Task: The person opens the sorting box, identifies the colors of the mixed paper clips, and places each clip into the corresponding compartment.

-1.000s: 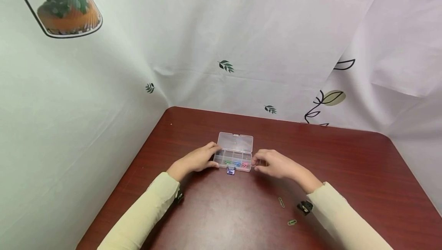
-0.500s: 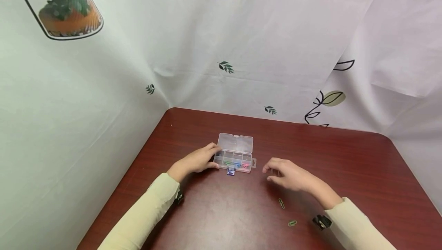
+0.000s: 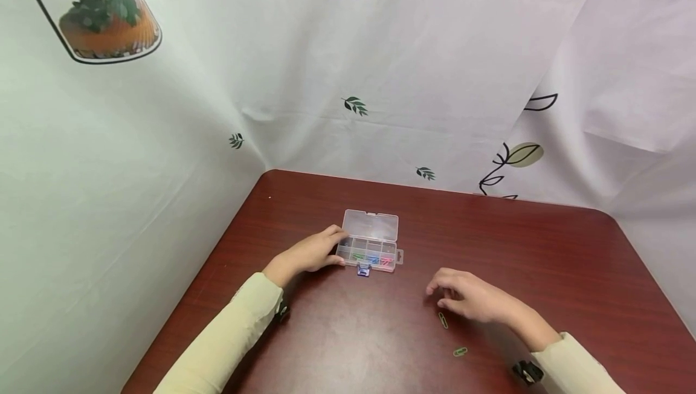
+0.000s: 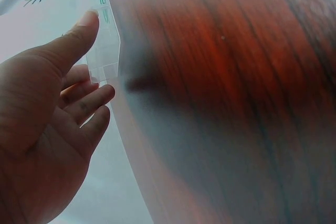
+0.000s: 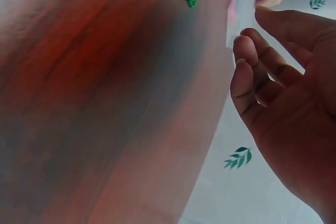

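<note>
A clear plastic compartment box (image 3: 367, 250) stands on the table with its lid (image 3: 370, 225) folded back and a blue latch (image 3: 363, 270) at the front. Green, blue and pink paper clips lie in separate front compartments. My left hand (image 3: 312, 251) holds the box's left end between thumb and fingers; in the left wrist view the thumb (image 4: 84, 32) lies over its edge. Over the table to the right, my right hand (image 3: 473, 297) holds nothing, its fingers loosely bent. Just below its fingertips lies a green paper clip (image 3: 443, 320), with a second green paper clip (image 3: 460, 352) nearer me.
The dark red wooden table (image 3: 337, 333) runs back to a white printed cloth (image 3: 435, 80), which also hangs along the left side. A hanging tab (image 3: 400, 257) sticks out from the box's right end.
My right hand has moved away from the box's right end, toward me and to the right, near the loose green paper clips. The left hand and box have stayed put.
</note>
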Demonstrator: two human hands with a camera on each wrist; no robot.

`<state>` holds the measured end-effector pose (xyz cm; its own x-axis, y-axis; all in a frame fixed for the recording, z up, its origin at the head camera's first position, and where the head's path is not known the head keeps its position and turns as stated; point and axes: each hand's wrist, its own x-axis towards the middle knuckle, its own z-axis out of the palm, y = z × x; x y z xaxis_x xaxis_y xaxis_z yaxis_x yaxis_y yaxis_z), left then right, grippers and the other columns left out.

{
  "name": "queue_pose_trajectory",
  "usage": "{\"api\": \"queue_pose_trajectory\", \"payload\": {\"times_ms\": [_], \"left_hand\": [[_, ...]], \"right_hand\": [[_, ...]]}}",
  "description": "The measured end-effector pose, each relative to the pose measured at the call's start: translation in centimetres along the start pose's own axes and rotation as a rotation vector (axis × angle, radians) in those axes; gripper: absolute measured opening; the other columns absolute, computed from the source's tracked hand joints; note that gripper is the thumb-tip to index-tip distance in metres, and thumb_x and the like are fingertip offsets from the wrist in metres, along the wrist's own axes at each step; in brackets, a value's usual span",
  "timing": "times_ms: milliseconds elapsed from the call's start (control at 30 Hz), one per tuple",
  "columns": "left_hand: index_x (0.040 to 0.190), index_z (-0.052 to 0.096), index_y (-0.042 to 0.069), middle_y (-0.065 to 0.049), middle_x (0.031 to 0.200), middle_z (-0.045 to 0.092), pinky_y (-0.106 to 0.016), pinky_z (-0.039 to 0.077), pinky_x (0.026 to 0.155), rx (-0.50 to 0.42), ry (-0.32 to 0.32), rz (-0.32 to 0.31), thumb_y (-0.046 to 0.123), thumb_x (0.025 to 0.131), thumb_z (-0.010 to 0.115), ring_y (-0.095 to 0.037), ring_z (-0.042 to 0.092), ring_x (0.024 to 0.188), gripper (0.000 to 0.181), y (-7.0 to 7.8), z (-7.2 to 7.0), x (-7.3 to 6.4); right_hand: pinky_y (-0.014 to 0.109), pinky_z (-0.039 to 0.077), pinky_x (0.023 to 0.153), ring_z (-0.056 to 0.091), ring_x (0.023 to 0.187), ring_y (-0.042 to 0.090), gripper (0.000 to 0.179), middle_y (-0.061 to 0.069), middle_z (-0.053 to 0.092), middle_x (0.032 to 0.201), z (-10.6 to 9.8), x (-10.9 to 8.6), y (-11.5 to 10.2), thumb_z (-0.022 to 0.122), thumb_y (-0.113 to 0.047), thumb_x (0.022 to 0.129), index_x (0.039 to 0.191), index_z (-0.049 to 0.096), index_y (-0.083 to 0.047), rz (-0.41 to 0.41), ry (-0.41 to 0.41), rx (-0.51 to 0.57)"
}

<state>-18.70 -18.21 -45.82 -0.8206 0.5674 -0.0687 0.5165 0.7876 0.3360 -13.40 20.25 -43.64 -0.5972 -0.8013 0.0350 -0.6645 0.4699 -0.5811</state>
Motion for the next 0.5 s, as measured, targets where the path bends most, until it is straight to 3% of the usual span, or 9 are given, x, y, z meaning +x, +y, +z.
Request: {"api": "queue_pose_trajectory", "payload": {"times_ms": [233, 500], "left_hand": [[0.146, 0.049, 0.0, -0.012, 0.141, 0.049, -0.037, 0.05, 0.1, 0.001, 0.006, 0.005, 0.032, 0.096, 0.071, -0.022, 0.059, 0.115, 0.063, 0.0, 0.0, 0.0], [0.145, 0.05, 0.0, -0.012, 0.141, 0.049, -0.036, 0.05, 0.099, 0.0, 0.011, 0.011, 0.032, 0.097, 0.071, -0.021, 0.059, 0.115, 0.062, 0.0, 0.0, -0.1]], "right_hand": [[0.021, 0.049, 0.071, 0.055, 0.084, 0.007, 0.03, -0.007, 0.061, 0.104, 0.9, -0.6, 0.7, 0.07, 0.007, 0.088, 0.107, 0.069, -0.017, -0.123, -0.005, -0.016], [0.021, 0.051, 0.073, 0.057, 0.086, 0.009, 0.044, -0.006, 0.061, 0.105, 1.7, -0.8, 1.3, 0.065, 0.019, 0.08, 0.105, 0.069, -0.017, -0.191, -0.019, 0.008]]}}
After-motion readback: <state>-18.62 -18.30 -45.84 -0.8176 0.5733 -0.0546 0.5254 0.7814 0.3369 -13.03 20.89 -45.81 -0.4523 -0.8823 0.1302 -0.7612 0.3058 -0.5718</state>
